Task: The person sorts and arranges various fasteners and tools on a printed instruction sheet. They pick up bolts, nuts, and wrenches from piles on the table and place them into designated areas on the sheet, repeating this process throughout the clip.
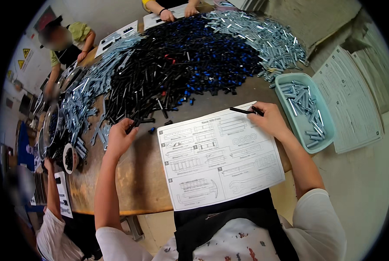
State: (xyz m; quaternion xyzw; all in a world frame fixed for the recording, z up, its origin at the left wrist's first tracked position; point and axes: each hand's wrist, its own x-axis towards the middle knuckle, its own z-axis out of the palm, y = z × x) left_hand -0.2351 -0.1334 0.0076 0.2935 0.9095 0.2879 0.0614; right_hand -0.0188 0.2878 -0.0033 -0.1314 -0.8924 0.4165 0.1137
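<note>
Right hand (270, 119) pinches a thin black rod (242, 111) over the instruction sheet (220, 161). Left hand (120, 137) closed on a black part (133, 125) at the edge of the black-and-blue parts pile (181, 61). Step: gathering pieces; next, match against the sheet.

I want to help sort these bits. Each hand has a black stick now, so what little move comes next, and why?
Probably bring the right hand with its thin black rod down onto the white printed diagram sheet. The rod already hovers at the sheet's top edge, while the left hand is only pinching a black piece at the pile's edge.
</note>
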